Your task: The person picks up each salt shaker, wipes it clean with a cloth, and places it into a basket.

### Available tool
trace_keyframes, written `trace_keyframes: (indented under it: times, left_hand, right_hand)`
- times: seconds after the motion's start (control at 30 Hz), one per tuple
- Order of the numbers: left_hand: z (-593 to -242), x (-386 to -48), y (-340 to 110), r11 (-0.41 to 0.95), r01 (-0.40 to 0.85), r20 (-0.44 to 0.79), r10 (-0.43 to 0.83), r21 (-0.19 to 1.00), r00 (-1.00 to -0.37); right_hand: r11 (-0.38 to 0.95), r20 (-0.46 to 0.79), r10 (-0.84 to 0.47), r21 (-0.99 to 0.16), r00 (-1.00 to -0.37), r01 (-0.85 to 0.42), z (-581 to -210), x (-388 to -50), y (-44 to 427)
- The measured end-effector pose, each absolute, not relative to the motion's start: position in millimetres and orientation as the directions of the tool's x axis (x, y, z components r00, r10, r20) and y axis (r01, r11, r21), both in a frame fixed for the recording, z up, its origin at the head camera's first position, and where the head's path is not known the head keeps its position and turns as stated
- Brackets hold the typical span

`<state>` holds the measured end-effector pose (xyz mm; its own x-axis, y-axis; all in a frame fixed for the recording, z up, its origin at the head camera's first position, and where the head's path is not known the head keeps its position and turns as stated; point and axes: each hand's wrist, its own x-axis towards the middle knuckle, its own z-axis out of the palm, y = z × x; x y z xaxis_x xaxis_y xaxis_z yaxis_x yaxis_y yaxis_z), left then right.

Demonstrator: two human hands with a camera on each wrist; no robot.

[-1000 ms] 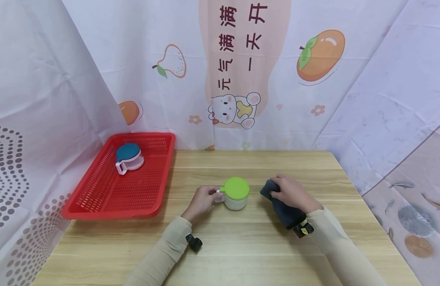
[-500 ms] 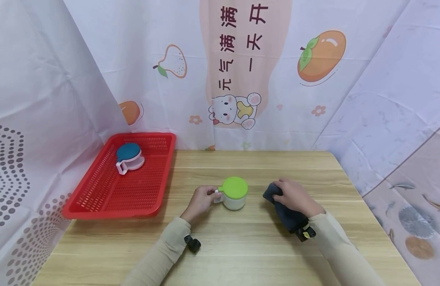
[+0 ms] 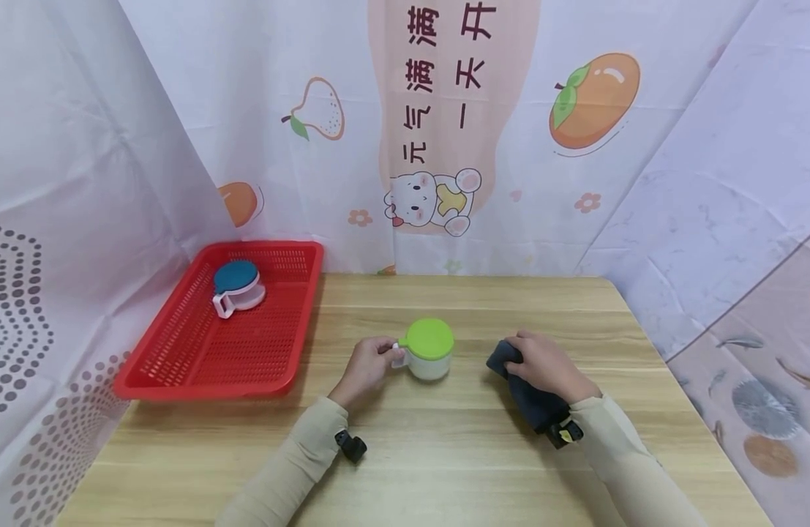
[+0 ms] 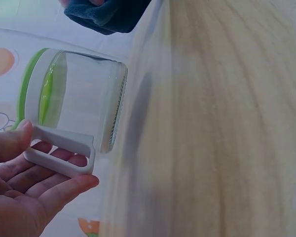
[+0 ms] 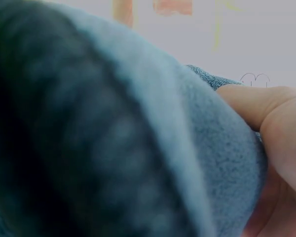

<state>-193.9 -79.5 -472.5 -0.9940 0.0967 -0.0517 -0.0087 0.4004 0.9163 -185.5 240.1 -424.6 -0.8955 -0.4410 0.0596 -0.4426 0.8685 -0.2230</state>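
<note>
A clear glass seasoning jar [image 3: 429, 351] with a green flip lid and a white handle is near the middle of the table. My left hand [image 3: 368, 369] holds it by the handle [image 4: 64, 150], the thumb up by the lid's tab. In the left wrist view the jar's ribbed base stands a little apart from the wood, its shadow beside it. To the right of the jar, my right hand [image 3: 543, 366] grips a dark blue-grey cloth [image 3: 531, 401], which hangs down toward the wrist. Close up, the cloth [image 5: 217, 143] fills much of the right wrist view and hides most fingers.
At the back left a red plastic basket [image 3: 306, 322] holds a similar jar [image 3: 238, 285] with a blue lid. Wood-grain tabletop [image 3: 437, 468] lies under both arms. A printed curtain [image 3: 260, 132] closes off the back.
My left hand and the jar have shifted slightly left and upward in the head view. The right hand with its cloth has drifted a little to the right.
</note>
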Motion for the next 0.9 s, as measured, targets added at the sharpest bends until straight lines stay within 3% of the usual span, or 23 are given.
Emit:
trace_keyframes:
  times: [0.9]
  left_hand:
    - [-424.8, -196.1, -90.7, 0.482, -0.013, -0.026, 0.020, 0.876, -0.999]
  right_hand:
    - [0.890, 0.016, -0.398, -0.238, -0.917, -0.390, -429.5, -181.7, 245.9]
